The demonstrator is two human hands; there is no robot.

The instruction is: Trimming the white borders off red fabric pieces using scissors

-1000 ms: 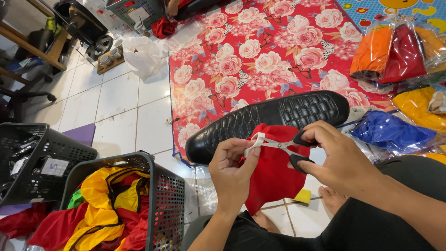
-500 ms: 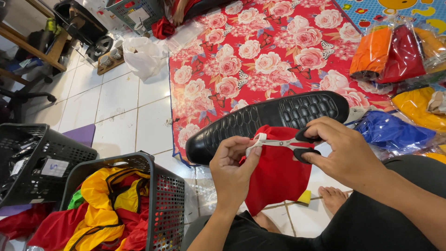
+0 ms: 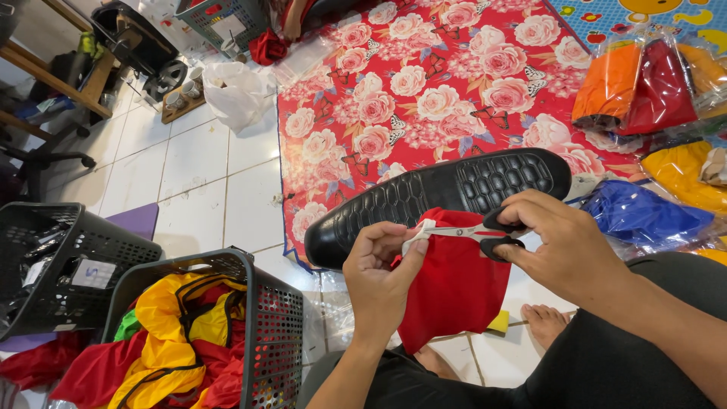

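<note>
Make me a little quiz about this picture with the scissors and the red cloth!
1. True or false: the right hand holds the scissors.
2. What does the left hand pinch? A) the red cloth B) a yellow bag C) the basket
3. Fill in: behind the hands lies a long black ____ on the floor.

Key:
1. True. Its fingers are in the black handles.
2. A. It pinches the cloth at the blades, where a small white tag shows.
3. Cushion, partly on the rose mat.
</note>
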